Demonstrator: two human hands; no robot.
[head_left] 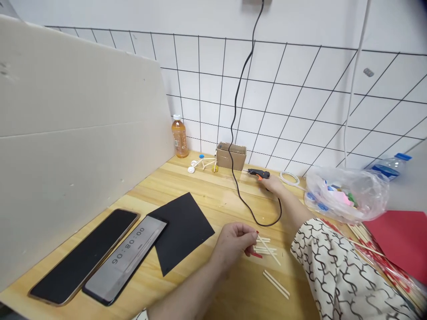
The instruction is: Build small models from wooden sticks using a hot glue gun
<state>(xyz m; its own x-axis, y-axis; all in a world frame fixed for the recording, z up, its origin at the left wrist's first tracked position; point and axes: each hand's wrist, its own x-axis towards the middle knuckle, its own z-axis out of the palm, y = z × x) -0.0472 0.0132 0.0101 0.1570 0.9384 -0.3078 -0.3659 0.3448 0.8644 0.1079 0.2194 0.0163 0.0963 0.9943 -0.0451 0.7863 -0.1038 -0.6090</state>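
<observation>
Left hand (235, 240): grip narrow, pinching one wooden stick (269, 250). Right hand (273, 184): grip closed on glue gun (258, 173), nozzle (245, 170) toward 9 o'clock, near cardboard box (233, 158).

We read one clear string: big dark digits on the light screen of the phone (125, 260) with the black frame. From our side they run 90:80:00; turned the other way up, 00:08:06. Smaller marks sit on that same screen, too tiny for us to read. The amber bottle (180, 139) has pale lettering running along its label, but we can't make out the words. We also see a blue label on the clear bottle (388, 168), no legible text there.
</observation>
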